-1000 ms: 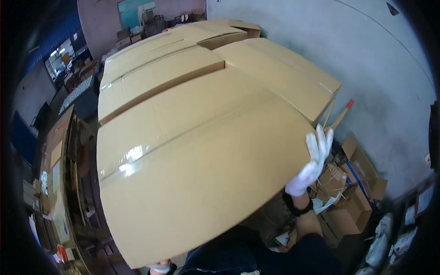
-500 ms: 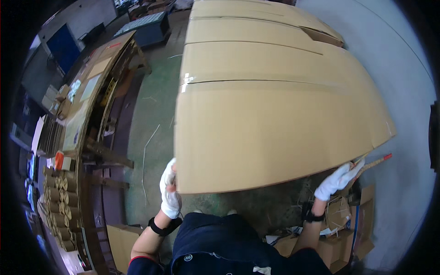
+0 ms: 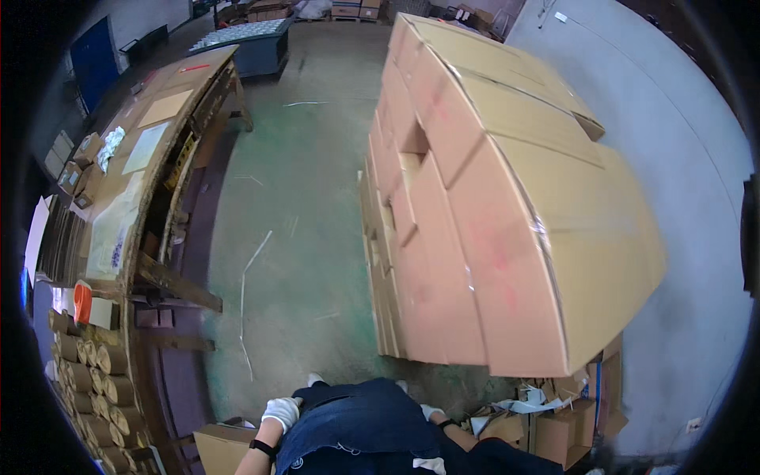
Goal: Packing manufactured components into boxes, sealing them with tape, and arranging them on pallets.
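My left hand [image 3: 281, 412], in a white glove with a dark wristband, hangs empty beside my hip above a small cardboard box [image 3: 224, 449]. Only a sliver of my right hand [image 3: 431, 412], also white-gloved, shows past my dark blue clothing; its fingers are hidden. In front of me stands a tall stack of large brown cardboard boxes [image 3: 491, 237], with neither hand touching it. The nearest big box [image 3: 554, 301] sits at the stack's front right.
A long cluttered workbench [image 3: 134, 182] runs along the left, with cardboard tubes [image 3: 95, 388] stacked at its near end. Loose cartons and scraps [image 3: 554, 419] lie at my right by the grey wall [image 3: 689, 261]. Green floor [image 3: 301, 237] lies between bench and stack.
Both hands held a large cardboard box up at its edges before. Now they have let go and dropped to my sides, and the box rests on the stack.
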{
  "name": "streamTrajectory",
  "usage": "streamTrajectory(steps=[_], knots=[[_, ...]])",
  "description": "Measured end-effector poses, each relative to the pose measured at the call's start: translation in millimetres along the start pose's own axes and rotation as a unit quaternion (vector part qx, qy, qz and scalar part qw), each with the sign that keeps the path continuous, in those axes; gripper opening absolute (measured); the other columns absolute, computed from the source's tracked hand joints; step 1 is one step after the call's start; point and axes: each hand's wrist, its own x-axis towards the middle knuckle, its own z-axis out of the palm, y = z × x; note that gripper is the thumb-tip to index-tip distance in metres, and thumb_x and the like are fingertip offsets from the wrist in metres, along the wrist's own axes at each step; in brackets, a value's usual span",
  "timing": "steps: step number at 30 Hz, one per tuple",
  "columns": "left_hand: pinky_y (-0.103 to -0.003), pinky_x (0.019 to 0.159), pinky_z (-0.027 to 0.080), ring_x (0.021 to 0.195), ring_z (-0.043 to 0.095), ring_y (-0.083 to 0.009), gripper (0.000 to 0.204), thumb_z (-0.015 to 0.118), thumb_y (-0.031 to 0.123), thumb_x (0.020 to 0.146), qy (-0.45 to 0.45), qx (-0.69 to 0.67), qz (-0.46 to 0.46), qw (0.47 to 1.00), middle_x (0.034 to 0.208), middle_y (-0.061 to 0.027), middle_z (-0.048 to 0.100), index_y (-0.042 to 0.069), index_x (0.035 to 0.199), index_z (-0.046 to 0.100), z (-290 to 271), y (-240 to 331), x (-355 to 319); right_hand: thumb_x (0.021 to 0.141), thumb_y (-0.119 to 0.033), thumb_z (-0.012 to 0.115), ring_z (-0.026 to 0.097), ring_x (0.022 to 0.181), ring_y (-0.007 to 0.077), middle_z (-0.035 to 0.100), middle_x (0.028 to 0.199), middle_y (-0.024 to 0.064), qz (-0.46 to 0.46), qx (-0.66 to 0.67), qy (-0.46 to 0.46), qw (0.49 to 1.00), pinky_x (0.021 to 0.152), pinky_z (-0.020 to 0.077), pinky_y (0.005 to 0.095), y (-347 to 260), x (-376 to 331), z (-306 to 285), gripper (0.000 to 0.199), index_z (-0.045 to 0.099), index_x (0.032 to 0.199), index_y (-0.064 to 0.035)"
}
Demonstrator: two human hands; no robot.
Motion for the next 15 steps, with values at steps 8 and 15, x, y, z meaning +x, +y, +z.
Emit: streamTrajectory(steps=[8,15], knots=[[-0.043,0.094,0.048,0.111,0.06,-0.0334,0.04,0.047,0.04,0.09,-0.007,-0.087,0.004,0.996,0.117,-0.0167,0.064,0.013,0.113,0.067,-63.4,-86.9,62.9,0.094,-0.031,0.056,0.067,0.094,0.021,0.07,0.104,0.0083,-0.092,0.557,0.036,0.825,0.083,0.0515,0.0302,-275.0,-40.8,-213.1,0.036,0.067,0.109,-0.0003],[-0.043,0.098,0.044,0.116,0.056,-0.0349,0.046,0.046,0.044,0.089,-0.049,-0.158,-0.026,0.986,0.123,-0.0182,0.059,0.015,0.121,0.063,-162.6,-175.6,177.1,0.09,-0.047,0.048,0.06,0.11,0.0352,0.063,0.116,0.0199,-0.125,-0.017,0.076,0.989,0.091,0.0461,0.0387,-342.3,94.6,-299.5,0.05,0.068,0.109,-0.0054]])
